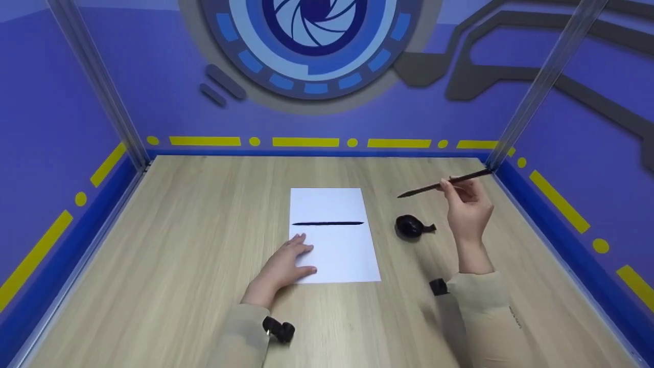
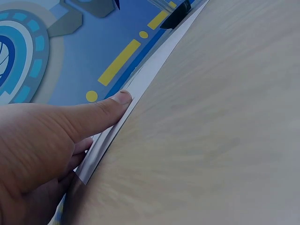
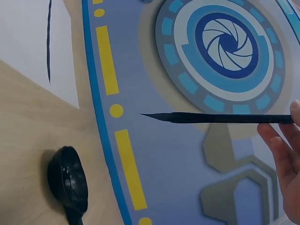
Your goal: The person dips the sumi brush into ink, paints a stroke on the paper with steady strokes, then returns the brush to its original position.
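Observation:
A white sheet of paper (image 1: 340, 255) lies on the table, crossed by one black horizontal stroke (image 1: 328, 223). My left hand (image 1: 286, 263) rests on the sheet's lower left edge with fingers spread, below the stroke; the left wrist view shows the thumb (image 2: 110, 105) lying straight along the paper. Up and to the right of the sheet, my right hand (image 1: 470, 209) pinches a dark, slender brush (image 1: 421, 191) in the air. Its pointed black tip (image 3: 157, 116) aims left, apart from paper and table. Below the brush sits a small black ladle-like cup (image 1: 410, 226) with a short handle and wet-looking inside.
The wooden table (image 1: 204, 204) is bounded by blue panels with yellow markings at the back (image 1: 306, 122) and both sides. Clear posts stand at the two back corners. A small black device (image 1: 279, 329) is at the left cuff, another (image 1: 438, 286) at the right.

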Demonstrator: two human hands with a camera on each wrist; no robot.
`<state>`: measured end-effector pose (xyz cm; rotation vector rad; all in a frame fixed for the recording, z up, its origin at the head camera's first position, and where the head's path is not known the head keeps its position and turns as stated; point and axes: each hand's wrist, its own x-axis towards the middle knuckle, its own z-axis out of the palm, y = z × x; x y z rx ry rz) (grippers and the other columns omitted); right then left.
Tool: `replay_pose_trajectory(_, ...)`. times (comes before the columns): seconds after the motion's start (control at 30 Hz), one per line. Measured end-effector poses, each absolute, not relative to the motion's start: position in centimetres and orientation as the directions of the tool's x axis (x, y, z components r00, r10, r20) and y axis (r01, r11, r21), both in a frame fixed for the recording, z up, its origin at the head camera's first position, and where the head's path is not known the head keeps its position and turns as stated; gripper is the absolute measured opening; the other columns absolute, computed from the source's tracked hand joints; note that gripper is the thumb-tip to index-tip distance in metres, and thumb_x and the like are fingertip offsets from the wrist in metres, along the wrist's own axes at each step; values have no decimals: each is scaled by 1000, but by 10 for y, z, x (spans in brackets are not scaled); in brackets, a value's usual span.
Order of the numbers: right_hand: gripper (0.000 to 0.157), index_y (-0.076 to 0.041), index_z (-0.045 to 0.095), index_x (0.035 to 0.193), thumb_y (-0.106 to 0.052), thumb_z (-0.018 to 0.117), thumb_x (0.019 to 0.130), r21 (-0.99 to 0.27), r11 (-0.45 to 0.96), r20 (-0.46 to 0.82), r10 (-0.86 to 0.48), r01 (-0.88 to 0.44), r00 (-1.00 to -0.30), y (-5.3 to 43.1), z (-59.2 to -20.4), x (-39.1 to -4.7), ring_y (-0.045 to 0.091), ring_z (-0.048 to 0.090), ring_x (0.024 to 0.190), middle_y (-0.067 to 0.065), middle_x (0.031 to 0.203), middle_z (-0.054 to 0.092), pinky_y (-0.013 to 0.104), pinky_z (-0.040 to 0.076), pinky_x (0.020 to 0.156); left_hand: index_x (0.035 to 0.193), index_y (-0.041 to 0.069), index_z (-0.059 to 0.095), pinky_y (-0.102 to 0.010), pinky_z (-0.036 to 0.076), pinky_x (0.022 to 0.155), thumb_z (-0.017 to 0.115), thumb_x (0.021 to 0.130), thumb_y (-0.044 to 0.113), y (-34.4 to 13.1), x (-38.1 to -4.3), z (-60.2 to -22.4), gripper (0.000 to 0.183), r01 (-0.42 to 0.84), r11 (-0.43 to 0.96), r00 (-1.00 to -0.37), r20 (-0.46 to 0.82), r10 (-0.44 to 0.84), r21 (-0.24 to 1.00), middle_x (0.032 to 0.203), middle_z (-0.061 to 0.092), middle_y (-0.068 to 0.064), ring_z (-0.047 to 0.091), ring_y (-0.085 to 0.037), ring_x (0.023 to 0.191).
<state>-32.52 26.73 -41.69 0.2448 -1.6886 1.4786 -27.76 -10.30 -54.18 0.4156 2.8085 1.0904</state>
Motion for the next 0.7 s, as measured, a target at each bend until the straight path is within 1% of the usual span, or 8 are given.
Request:
replay_pose_trajectory(0.17, 17, 15, 69, 98, 7, 77, 86, -648, 359, 761, 323, -671, -562, 276, -419, -321, -3, 73, 75, -16, 89, 77, 10, 57, 69, 144, 6, 59, -53, 26, 129, 78, 92, 29, -103, -277, -542, 60, 219, 706, -957, 6, 291, 673, 168, 34, -13, 26, -33, 159)
replay_pose_trajectory(0.3, 16, 12, 72, 98, 9, 79, 83, -623, 429, 781, 285, -655, -556, 283, -423, -315, -8, 70, 79, -26, 91, 74, 6, 55, 72, 144, 5, 59, -53, 26, 129, 77, 93, 30, -104, -277, -543, 60, 228, 701, -954, 11, 299, 675, 168, 34, -13, 26, -33, 159)
replay_pose_trajectory(0.4, 17, 9, 74, 96, 13, 79, 80, -591, 466, 801, 242, -658, -548, 289, -428, -312, -11, 69, 81, -29, 93, 73, 4, 54, 74, 144, 5, 58, -53, 26, 129, 77, 93, 30, -104, -276, -542, 60, 228, 696, -953, 10, 303, 681, 168, 34, -13, 25, -33, 159)
replay_pose_trajectory(0.47, 20, 9, 75, 95, 18, 78, 77, -539, 488, 833, 190, -686, -520, 293, -432, -311, -12, 70, 84, -21, 93, 77, 4, 55, 75, 144, 5, 58, -53, 26, 129, 77, 93, 30, -105, -276, -541, 60, 226, 692, -953, 8, 303, 685, 168, 33, -13, 25, -33, 159)
replay_pose_trajectory(0.53, 25, 8, 76, 93, 23, 77, 73, -471, 493, 871, 127, -732, -475, 297, -436, -311, -11, 70, 87, -4, 92, 81, 5, 56, 76, 144, 6, 58, -53, 26, 129, 77, 93, 30, -104, -277, -541, 60, 224, 689, -953, 8, 302, 689, 168, 33, -12, 24, -33, 159)
replay_pose_trajectory(0.63, 32, 7, 76, 89, 29, 77, 66, -356, 510, 916, 25, -783, -400, 301, -443, -312, -9, 71, 89, 20, 87, 78, 4, 55, 78, 144, 6, 58, -53, 26, 129, 77, 93, 30, -104, -277, -541, 60, 224, 691, -954, 8, 301, 688, 168, 33, -12, 24, -33, 159)
replay_pose_trajectory(0.67, 33, 7, 76, 88, 30, 78, 64, -319, 521, 926, -9, -792, -378, 303, -445, -312, -6, 71, 88, 24, 86, 76, 3, 54, 79, 144, 6, 58, -53, 26, 129, 77, 93, 30, -104, -277, -541, 60, 225, 692, -953, 8, 302, 686, 168, 33, -12, 24, -33, 159)
replay_pose_trajectory(0.7, 34, 5, 76, 88, 28, 80, 62, -279, 543, 933, -43, -792, -358, 305, -448, -311, -3, 73, 86, 23, 86, 76, 2, 53, 81, 144, 6, 58, -53, 26, 129, 77, 93, 30, -104, -277, -542, 60, 226, 694, -953, 8, 303, 683, 168, 33, -12, 24, -33, 159)
